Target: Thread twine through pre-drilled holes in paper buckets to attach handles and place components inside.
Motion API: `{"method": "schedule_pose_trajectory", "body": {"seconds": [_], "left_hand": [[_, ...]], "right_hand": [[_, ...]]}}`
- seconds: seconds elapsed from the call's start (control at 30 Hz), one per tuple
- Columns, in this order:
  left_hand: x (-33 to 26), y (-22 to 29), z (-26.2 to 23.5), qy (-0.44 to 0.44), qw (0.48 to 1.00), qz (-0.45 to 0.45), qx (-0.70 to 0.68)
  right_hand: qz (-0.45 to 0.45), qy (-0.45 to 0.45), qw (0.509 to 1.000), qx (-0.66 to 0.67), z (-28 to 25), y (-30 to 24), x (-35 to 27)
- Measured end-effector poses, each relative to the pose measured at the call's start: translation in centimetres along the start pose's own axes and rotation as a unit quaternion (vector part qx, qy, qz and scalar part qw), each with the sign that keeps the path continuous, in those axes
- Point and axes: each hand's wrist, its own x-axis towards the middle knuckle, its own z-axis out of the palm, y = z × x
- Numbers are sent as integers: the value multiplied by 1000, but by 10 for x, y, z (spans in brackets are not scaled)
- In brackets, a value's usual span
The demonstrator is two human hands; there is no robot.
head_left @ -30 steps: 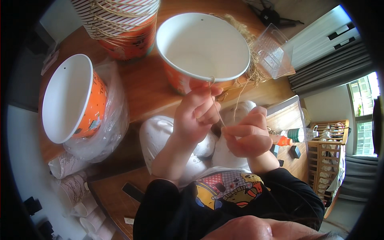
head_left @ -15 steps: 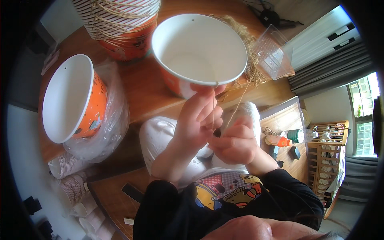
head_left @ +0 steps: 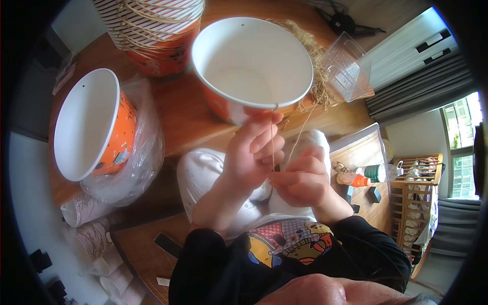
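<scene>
An orange paper bucket with a white inside (head_left: 249, 61) stands at the table's near edge, with a small hole in its far rim. Thin tan twine (head_left: 305, 127) hangs from its near rim. My left hand (head_left: 254, 142) is closed just below that rim, its fingers pinching the twine. Lower and to the right, my right hand (head_left: 302, 178) grips the same twine between thumb and fingers. One strand runs taut between rim and right hand; another loops up toward a bundle of loose twine (head_left: 320, 76) beside the bucket.
A stack of buckets with twine handles (head_left: 157, 35) stands at the back left. Another orange bucket (head_left: 89, 124) tilts on clear plastic wrap (head_left: 145, 152) at left. A clear plastic box (head_left: 348, 66) sits at the right corner. More nested buckets (head_left: 91, 239) lie low at left.
My right hand has shifted slightly right, keeping hold of the twine. The left hand stays near the rim, and the bucket has barely moved.
</scene>
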Motion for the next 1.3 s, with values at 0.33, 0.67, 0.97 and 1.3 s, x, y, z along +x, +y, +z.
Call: {"method": "schedule_pose_trajectory", "body": {"seconds": [0.33,0.67,0.97,1.3], "left_hand": [[-4,-8,13,62,998,-19,1],[5,-9,3,-14,999,-21,-24],[4,-11,1,-18,998,11,55],[-6,-26,13,-18,981,-81,176]], "right_hand": [[-62,-12,996,69,4,5,-13],[-100,-102,916,374,-38,-6,-4],[-120,135,827,532,-106,3,49],[87,129,977,145,-119,89,80]]}}
